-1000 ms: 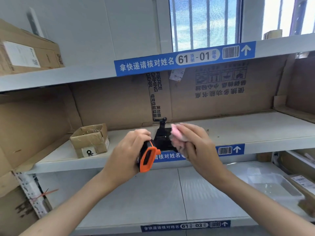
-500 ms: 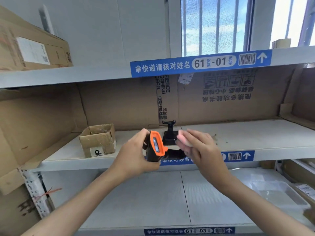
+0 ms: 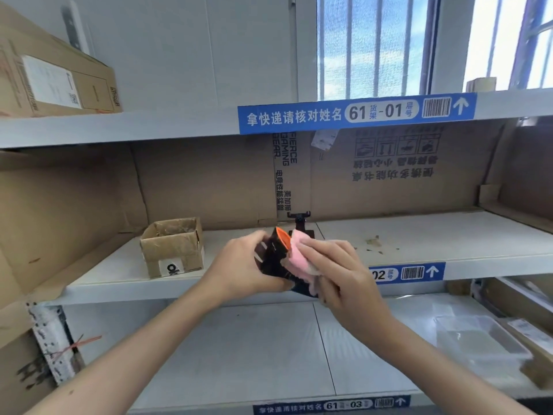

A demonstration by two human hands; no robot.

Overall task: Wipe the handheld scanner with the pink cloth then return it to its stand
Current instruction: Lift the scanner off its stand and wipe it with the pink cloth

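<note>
My left hand grips the black handheld scanner with its orange rim up, in front of the middle shelf. My right hand holds the pink cloth and presses it against the scanner's right side, covering most of the orange face. The black stand sits upright on the middle shelf just behind the scanner, partly hidden by the cloth and my fingers.
A small open cardboard box sits on the middle shelf to the left of my hands. Flattened cardboard lines the shelf's back and sides. A clear plastic tray lies on the lower shelf at right. A large box rests on the top shelf.
The scanner has been turned so its orange face points away, and my right hand has brought the pink cloth from beside it onto its side.
</note>
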